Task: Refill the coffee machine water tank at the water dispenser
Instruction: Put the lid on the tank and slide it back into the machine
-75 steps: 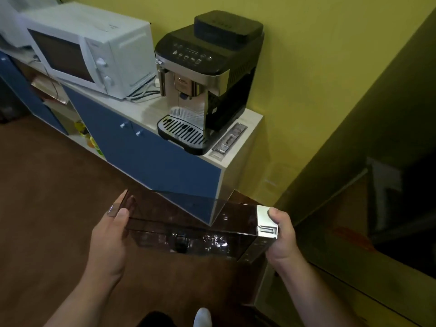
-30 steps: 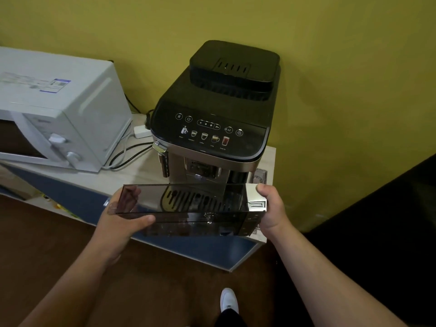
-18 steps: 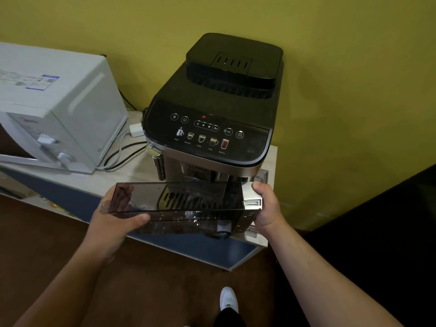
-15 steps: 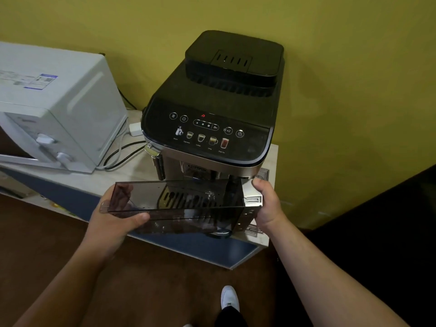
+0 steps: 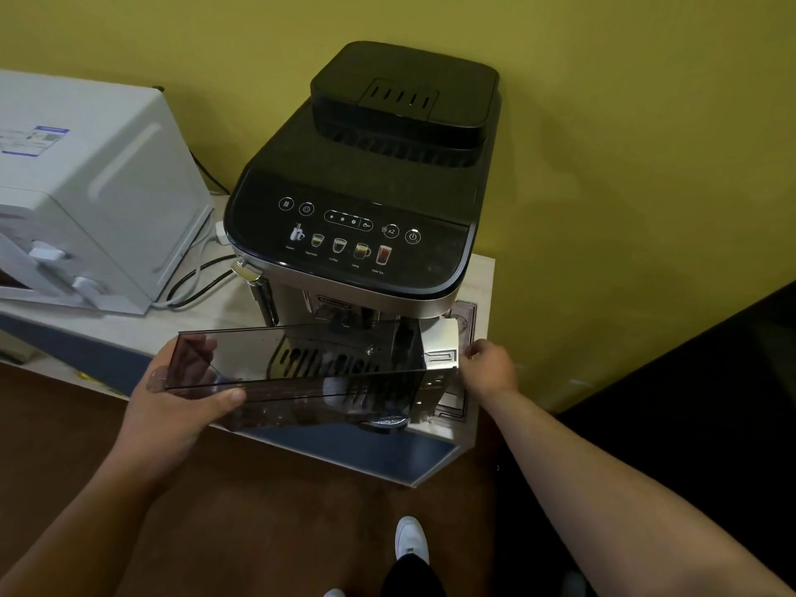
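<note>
The microwave is cut off at the left edge. The tank hides the coffee machine's tray. The button words are too small to read.

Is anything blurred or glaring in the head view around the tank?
Head view: dim, warm light; water tank sharp, its smoked wall reflecting the drip grille; left hand seen partly through it; wide-angle bends the cabinet edge; no strong glare on the coffee machine.
</note>
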A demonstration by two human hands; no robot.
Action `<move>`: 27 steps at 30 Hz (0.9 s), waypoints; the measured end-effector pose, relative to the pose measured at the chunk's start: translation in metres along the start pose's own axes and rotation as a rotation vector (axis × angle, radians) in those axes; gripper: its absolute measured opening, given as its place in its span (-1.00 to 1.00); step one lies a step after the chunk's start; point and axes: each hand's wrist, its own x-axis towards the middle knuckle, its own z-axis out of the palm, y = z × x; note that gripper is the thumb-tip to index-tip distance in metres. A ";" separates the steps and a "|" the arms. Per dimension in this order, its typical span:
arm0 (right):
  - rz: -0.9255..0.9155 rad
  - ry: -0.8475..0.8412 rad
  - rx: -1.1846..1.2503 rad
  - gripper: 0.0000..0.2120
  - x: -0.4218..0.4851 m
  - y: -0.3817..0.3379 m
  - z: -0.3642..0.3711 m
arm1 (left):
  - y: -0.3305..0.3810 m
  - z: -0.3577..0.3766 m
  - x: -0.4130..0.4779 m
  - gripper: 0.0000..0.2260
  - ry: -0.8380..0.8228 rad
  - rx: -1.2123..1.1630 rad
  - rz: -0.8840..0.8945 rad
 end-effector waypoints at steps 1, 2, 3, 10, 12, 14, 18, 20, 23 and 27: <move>0.010 -0.015 -0.034 -0.85 0.002 0.000 0.004 | -0.001 0.000 0.001 -0.43 0.005 -0.001 0.000; 0.023 -0.026 -0.046 -0.84 0.002 -0.001 0.006 | -0.001 0.000 0.001 -0.43 0.006 -0.001 0.002; 0.035 -0.028 -0.051 -0.84 0.003 -0.003 0.008 | 0.000 0.000 0.001 -0.43 0.005 0.003 0.007; 0.156 0.027 0.018 -0.89 0.002 -0.009 0.010 | -0.004 -0.001 0.003 -0.44 0.000 0.013 0.010; 0.193 0.053 0.049 -0.89 0.002 -0.007 0.009 | -0.004 -0.003 0.004 -0.41 -0.012 0.022 0.006; 0.208 0.081 0.079 -0.91 0.001 -0.002 0.005 | -0.003 -0.004 0.004 -0.36 -0.022 0.022 0.008; 0.243 0.154 0.097 -0.85 -0.008 0.008 -0.017 | 0.001 -0.006 0.004 -0.44 -0.055 0.000 0.022; 0.238 0.216 0.096 -0.82 -0.018 0.011 -0.036 | 0.000 -0.006 0.005 -0.47 -0.075 -0.018 0.046; 0.196 0.301 0.127 -0.84 -0.039 0.017 -0.066 | 0.000 -0.003 0.004 -0.48 -0.087 -0.032 0.059; 0.104 0.354 0.133 -0.87 -0.078 0.011 -0.101 | -0.005 -0.006 0.008 -0.38 -0.090 -0.047 0.043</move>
